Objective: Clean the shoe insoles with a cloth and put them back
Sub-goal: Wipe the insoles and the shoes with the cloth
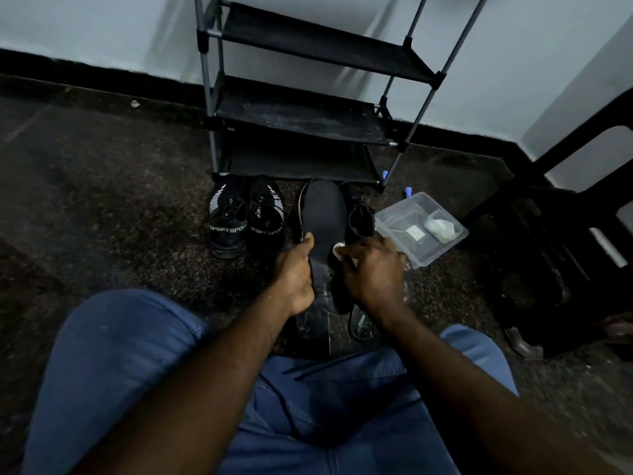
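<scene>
A dark insole (323, 214) is held up in front of me, toe end pointing away. My left hand (297, 274) grips its heel end, thumb along the left edge. My right hand (371, 269) holds a small white cloth (339, 249) against the insole's right edge near the heel. A black shoe (358, 214) stands just right of the insole, partly hidden by it. Another dark shoe sits behind the insole, only its left rim showing.
A pair of black SPORT sneakers (246, 217) stands on the speckled floor to the left. A clear plastic container (419, 228) with a white wad lies to the right. Behind stands a black shoe rack (301, 111); a dark stool (561, 255) is at far right.
</scene>
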Demonstrator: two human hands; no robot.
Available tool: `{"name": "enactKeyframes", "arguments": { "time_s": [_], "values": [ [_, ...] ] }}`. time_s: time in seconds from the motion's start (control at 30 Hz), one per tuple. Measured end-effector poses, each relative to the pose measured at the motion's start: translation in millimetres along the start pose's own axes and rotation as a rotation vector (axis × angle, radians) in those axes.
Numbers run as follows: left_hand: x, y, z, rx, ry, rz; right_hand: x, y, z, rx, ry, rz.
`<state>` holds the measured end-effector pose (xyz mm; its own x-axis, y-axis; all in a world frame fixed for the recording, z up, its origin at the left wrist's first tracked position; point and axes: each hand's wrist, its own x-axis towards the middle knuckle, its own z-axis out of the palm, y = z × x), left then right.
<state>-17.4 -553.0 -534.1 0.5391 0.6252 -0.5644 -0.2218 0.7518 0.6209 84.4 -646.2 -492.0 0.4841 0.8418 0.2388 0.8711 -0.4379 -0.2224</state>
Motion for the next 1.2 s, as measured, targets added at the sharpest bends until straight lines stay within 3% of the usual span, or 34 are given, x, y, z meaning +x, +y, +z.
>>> {"name": "enactKeyframes", "arguments": {
  "time_s": [0.27,0.6,0.93,1.1,1.2],
  "values": [
    [1.1,-2.7,-6.5,0.0,-0.052,-0.052,-2.9,-34.1,13.0,0.259,0.008,-0.01],
    [1.5,5.8,-5.7,0.007,-0.015,-0.019,3.5,-3.3,-2.4,-0.095,0.002,-0.124],
    [-1.2,3.9,-2.7,0.065,-0.086,-0.093,-7.9,-19.1,12.4,0.16,0.016,0.03],
    [4.2,1.7,-12.2,0.078,-0.083,-0.108,-1.7,-36.8,14.7,0.252,-0.001,0.006],
    [0.1,7.1,-10.3,0.05,-0.029,-0.086,-9.8,-35.9,8.8,0.173,-0.008,-0.128]
  ]
}}
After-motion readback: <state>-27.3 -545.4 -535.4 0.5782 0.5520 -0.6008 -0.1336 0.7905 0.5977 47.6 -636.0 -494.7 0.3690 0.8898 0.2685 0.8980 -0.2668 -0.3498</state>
